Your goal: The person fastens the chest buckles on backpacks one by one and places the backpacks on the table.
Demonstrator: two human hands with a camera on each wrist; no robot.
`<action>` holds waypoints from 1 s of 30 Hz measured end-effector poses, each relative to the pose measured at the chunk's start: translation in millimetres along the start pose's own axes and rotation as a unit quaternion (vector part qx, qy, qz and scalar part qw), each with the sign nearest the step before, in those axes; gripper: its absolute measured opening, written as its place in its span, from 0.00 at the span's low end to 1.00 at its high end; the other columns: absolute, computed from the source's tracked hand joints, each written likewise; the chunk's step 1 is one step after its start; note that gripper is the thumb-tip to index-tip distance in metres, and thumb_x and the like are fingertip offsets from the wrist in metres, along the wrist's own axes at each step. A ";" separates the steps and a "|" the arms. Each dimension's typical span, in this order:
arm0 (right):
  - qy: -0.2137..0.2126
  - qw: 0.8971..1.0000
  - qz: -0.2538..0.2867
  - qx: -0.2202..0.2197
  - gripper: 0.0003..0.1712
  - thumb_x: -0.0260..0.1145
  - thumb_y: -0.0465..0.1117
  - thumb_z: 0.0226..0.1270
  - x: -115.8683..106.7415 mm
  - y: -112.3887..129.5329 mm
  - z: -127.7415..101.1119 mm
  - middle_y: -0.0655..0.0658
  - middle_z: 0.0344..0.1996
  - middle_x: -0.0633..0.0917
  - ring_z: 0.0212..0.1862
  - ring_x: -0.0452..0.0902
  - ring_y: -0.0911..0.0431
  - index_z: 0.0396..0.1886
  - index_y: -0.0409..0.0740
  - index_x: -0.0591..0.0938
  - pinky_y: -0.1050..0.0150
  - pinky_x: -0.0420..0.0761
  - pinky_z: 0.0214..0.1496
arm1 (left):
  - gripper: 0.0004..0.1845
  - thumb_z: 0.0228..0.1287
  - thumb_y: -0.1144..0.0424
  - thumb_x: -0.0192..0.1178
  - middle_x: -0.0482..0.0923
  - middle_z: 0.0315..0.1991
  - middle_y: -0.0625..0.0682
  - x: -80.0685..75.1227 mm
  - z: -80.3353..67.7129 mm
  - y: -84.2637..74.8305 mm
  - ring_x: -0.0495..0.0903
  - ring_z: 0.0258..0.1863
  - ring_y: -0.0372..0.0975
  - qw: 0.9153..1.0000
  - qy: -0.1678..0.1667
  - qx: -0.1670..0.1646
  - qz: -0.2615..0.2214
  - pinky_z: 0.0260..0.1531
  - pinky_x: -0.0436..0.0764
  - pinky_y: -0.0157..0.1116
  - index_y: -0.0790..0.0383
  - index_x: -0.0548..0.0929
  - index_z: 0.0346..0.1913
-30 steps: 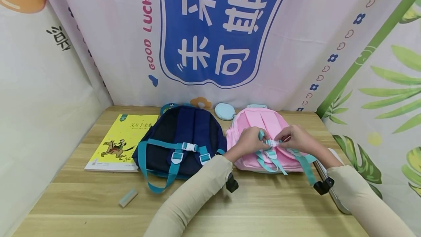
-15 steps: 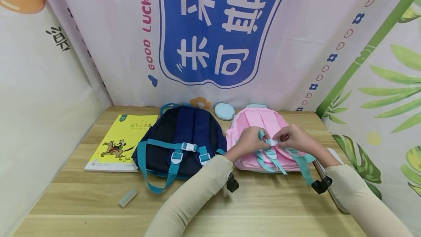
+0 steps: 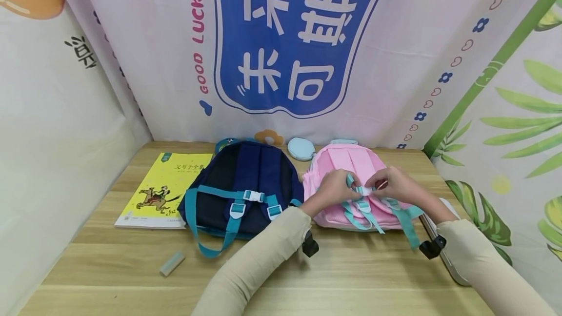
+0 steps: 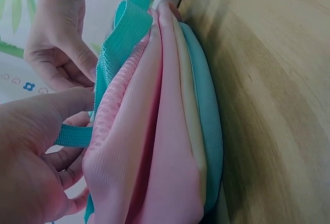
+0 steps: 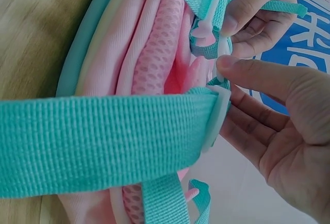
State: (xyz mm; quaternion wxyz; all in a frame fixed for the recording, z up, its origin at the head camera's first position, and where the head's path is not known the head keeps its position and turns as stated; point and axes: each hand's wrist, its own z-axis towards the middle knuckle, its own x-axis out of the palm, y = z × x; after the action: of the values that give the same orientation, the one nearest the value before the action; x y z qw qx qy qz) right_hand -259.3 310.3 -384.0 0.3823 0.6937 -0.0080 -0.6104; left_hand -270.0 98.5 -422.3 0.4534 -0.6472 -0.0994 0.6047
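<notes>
Your left hand [image 3: 332,188] and right hand [image 3: 393,184] both pinched the white chest buckle [image 3: 364,189] on the teal straps [image 3: 406,223] of the pink backpack [image 3: 351,160]. It lay flat on the worktop [image 3: 131,277], right of the navy backpack [image 3: 246,179].

Around the pink backpack [image 3: 351,160] I see bare table [image 3: 351,277] toward me, an open way in. On its left the navy backpack [image 3: 246,179] sits just beside it, blocking that side. Behind, the blue pouch [image 3: 301,148] and printed backdrop [image 3: 351,87] close things off.
</notes>
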 end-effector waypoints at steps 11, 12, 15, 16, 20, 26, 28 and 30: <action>0.003 1.000 -0.006 -0.024 0.10 0.75 0.28 0.57 5.1 -6.7 0.1 0.45 0.36 0.90 0.39 0.84 0.53 0.39 0.38 0.89 0.65 0.85 0.43 | 0.08 0.55 0.57 0.78 0.84 0.27 0.41 -0.1 -1.5 4.9 0.76 0.28 0.28 1.000 0.007 0.005 0.009 0.33 0.72 0.25 0.54 0.91 0.36; 0.003 1.000 -0.006 -0.029 0.10 0.75 0.28 0.57 5.6 -7.1 -0.2 0.45 0.36 0.90 0.39 0.84 0.54 0.40 0.38 0.89 0.64 0.85 0.43 | 0.08 0.55 0.57 0.78 0.84 0.28 0.41 -0.4 -2.0 5.0 0.76 0.28 0.28 1.000 0.009 0.006 0.009 0.33 0.72 0.25 0.54 0.91 0.36; 0.005 0.999 -0.008 -0.031 0.10 0.75 0.29 0.58 7.4 -7.6 -0.4 0.46 0.36 0.90 0.39 0.83 0.55 0.40 0.39 0.89 0.62 0.85 0.44 | 0.09 0.56 0.57 0.77 0.84 0.29 0.42 -2.1 -3.8 5.6 0.76 0.29 0.29 1.000 0.017 0.003 0.003 0.33 0.72 0.26 0.55 0.91 0.37; 0.006 0.999 -0.007 -0.032 0.10 0.75 0.29 0.58 8.1 -8.3 -0.4 0.46 0.36 0.90 0.39 0.83 0.56 0.41 0.39 0.89 0.61 0.85 0.44 | 0.09 0.57 0.57 0.77 0.84 0.29 0.43 -3.0 -4.4 5.7 0.76 0.29 0.30 1.000 0.021 0.002 -0.002 0.33 0.72 0.26 0.55 0.91 0.37; 0.008 0.999 -0.008 -0.035 0.10 0.76 0.31 0.59 10.1 -11.4 0.0 0.46 0.37 0.90 0.39 0.82 0.57 0.42 0.39 0.89 0.60 0.84 0.44 | 0.09 0.58 0.57 0.76 0.83 0.29 0.42 -3.8 -4.4 8.6 0.76 0.29 0.30 0.999 0.032 0.002 -0.007 0.32 0.72 0.25 0.56 0.90 0.39; 0.016 0.999 -0.015 -0.039 0.11 0.77 0.34 0.58 8.4 -13.7 0.2 0.48 0.37 0.89 0.38 0.81 0.56 0.42 0.41 0.89 0.59 0.83 0.44 | 0.10 0.58 0.57 0.76 0.85 0.32 0.44 -4.1 -3.1 12.2 0.77 0.30 0.30 0.999 0.035 0.013 -0.008 0.34 0.73 0.25 0.56 0.90 0.39; 0.021 0.999 -0.019 -0.044 0.11 0.77 0.35 0.59 7.6 -13.7 0.8 0.48 0.38 0.89 0.38 0.81 0.56 0.42 0.42 0.89 0.57 0.83 0.45 | 0.10 0.58 0.57 0.76 0.86 0.34 0.45 -5.0 -3.0 13.0 0.77 0.31 0.30 0.999 0.035 0.014 -0.013 0.35 0.74 0.25 0.56 0.90 0.39; 0.025 0.998 -0.021 -0.045 0.12 0.77 0.36 0.59 7.3 -13.6 0.9 0.48 0.38 0.89 0.39 0.81 0.55 0.43 0.42 0.89 0.55 0.84 0.45 | 0.09 0.58 0.58 0.76 0.87 0.35 0.45 -6.3 -3.5 13.7 0.78 0.33 0.30 0.999 0.035 0.016 -0.017 0.36 0.75 0.25 0.57 0.90 0.40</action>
State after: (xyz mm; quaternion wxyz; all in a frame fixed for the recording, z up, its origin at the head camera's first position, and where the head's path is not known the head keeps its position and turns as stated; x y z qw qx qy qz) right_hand -264.4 315.9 -397.4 0.4008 0.6908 0.0436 -0.6001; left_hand -274.3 84.8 -428.1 0.4768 -0.6589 -0.0847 0.5756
